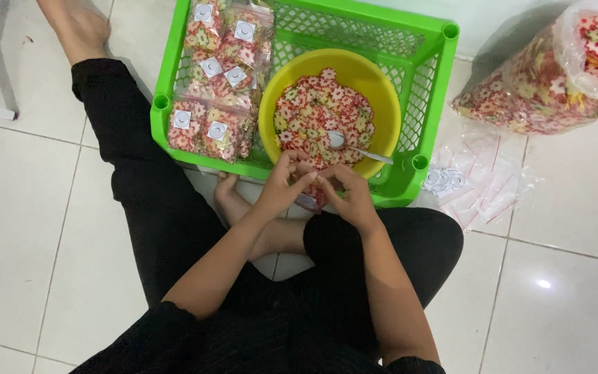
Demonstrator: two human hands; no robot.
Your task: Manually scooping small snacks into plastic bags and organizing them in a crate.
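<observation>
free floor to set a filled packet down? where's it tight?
Free: white floor tiles left of the black-trousered leg, and tiles below the empty clear bags. Crowded: green plastic crate holds the yellow bowl and stacked packets; both hands, left hand and right hand, press at its front edge.

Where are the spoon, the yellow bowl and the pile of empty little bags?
spoon [361, 150], head view, on its handle.
yellow bowl [382, 93], head view, on its bare inner wall.
empty little bags [482, 183], head view, middle of the pile.
</observation>
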